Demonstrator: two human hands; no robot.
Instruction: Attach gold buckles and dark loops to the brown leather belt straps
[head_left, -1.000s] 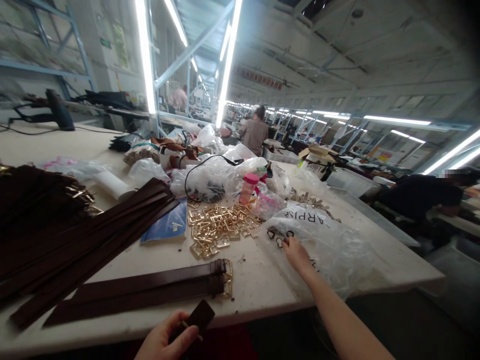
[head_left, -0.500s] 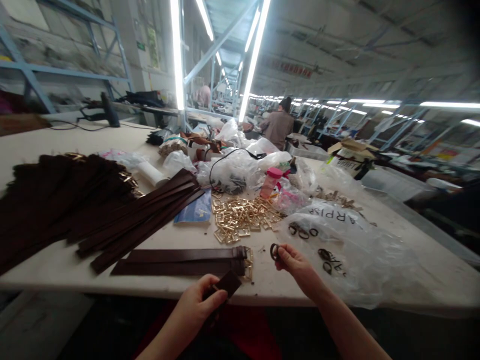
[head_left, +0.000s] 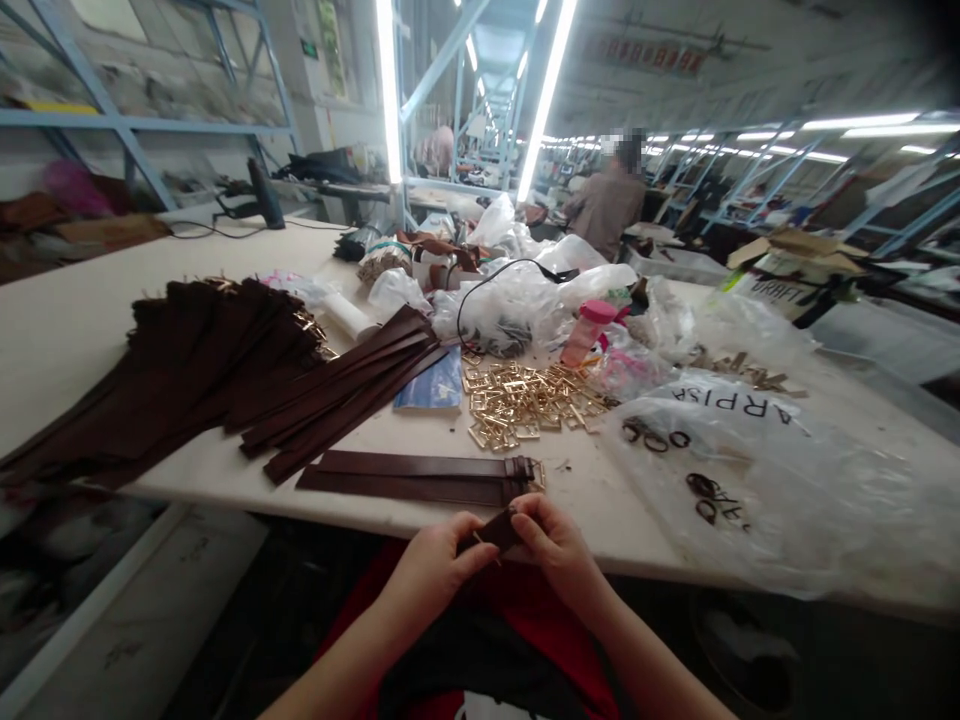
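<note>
On the near side of the pile of gold buckles [head_left: 525, 400], a dark brown leather strap [head_left: 501, 532] is held off the table's front edge. The left hand [head_left: 442, 565] pinches it firmly, a gold pin showing by the thumb; the fingers of the right hand [head_left: 555, 545] are closed on its other end, and whether a loop is tucked there I cannot tell. Between pile and hands lie two belts [head_left: 405, 478] with loops and buckles on, seemingly done. This strap looks only partly assembled. Left of the pile, fanned straps [head_left: 345, 400] and a larger strap heap [head_left: 202, 370] appear to await loops; right of it, loose loops [head_left: 656, 440] remain on a plastic bag [head_left: 780, 470].
</note>
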